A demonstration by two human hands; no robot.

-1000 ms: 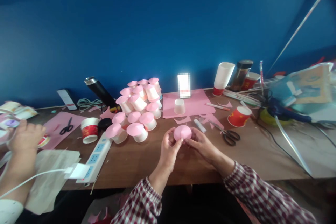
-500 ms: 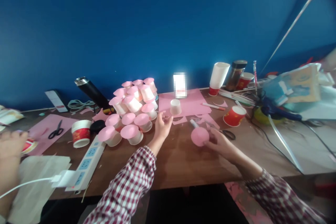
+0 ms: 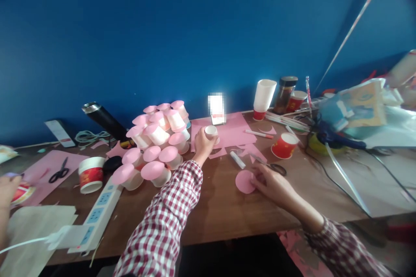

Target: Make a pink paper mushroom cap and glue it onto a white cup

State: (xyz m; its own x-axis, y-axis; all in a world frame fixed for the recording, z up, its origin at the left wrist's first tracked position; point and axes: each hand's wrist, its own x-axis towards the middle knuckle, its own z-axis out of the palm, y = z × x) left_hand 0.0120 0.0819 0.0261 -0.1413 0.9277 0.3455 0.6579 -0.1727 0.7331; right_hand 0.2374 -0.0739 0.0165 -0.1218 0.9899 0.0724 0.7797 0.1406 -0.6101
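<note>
Left hand (image 3: 202,142) reaches forward, grip closed around the white cup (image 3: 211,132) on pink paper (image 3: 234,132). Right hand (image 3: 272,184) pinches the pink disc (image 3: 244,181) against the table (image 3: 221,207); scissors (image 3: 274,167) lie just beyond.

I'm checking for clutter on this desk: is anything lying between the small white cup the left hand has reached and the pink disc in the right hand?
Yes. A white glue stick and pink paper scraps lie on the table between the small white cup under the left hand and the pink disc held by the right hand.

Pink paper disc (image 3: 244,181) — red-checked sleeve (image 3: 162,229), blue wall (image 3: 162,30)
</note>
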